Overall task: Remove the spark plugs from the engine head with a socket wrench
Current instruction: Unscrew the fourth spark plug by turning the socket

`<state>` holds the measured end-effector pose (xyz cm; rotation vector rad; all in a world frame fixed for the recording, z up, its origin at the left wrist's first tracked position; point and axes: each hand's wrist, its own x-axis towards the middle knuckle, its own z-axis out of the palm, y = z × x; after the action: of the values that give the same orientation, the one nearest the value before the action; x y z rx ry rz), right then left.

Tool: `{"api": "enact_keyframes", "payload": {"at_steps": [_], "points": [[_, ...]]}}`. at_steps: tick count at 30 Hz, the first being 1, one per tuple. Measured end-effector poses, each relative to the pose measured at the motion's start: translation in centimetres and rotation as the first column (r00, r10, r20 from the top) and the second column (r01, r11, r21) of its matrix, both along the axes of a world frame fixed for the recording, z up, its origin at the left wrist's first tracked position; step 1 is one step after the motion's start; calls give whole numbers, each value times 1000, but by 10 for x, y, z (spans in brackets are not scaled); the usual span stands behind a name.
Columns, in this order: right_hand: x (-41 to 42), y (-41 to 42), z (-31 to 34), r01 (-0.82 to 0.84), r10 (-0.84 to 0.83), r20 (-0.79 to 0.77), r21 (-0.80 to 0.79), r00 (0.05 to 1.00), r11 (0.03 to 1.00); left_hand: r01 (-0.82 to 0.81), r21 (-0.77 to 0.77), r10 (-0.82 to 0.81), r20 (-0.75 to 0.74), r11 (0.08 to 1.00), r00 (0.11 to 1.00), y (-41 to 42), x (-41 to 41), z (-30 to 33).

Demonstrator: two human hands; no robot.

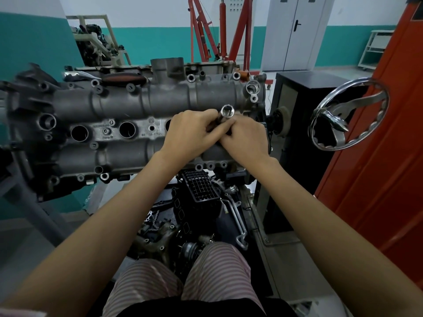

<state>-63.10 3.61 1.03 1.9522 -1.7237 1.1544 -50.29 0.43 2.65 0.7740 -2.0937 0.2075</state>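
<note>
- An engine head (128, 124) is sitting on a stand, its plug wells facing up.
- The left hand (191, 131) and right hand (246, 139) are meeting above its right end.
- Both hands' fingers are grasping a socket (226, 112), open end upward.

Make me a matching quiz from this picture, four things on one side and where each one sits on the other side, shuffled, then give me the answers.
Things:
1. socket
2. handwheel
3. engine hoist
4. black plastic grille

Places:
A. far back by the wall, behind the engine head
B. below the engine head, between the forearms
C. held by the left hand and right hand over the engine head, open end facing the camera
D. right of the engine head, beside the orange panel

Pairs: 1-C, 2-D, 3-A, 4-B
</note>
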Motion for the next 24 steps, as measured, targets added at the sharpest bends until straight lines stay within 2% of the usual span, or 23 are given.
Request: {"api": "enact_keyframes", "payload": {"at_steps": [3, 7, 10, 16, 19, 24], "points": [[1, 5, 1, -28, 28, -17, 8, 999, 1000, 11, 12, -11, -5, 1000, 1000, 4, -2, 1], [-1, 0, 1, 21, -18, -34, 76, 999, 997, -8, 4, 8, 7, 1000, 1000, 4, -3, 1], [-1, -3, -1, 30, -29, -9, 54, 1000, 998, -41, -4, 41, 30, 999, 999, 0, -3, -1], [0, 0, -1, 9, -9, -36, 4, 999, 1000, 11, 5, -11, -18, 1000, 1000, 2, -1, 0], [-1, 0, -1, 19, -16, -70, 44, 997, 999, 10, -8, -10, -16, 1000, 1000, 6, -2, 1], [0, -4, 0, 34, -34, -10, 70, 999, 997, -21, -7, 21, -7, 1000, 1000, 0, -3, -1]]}}
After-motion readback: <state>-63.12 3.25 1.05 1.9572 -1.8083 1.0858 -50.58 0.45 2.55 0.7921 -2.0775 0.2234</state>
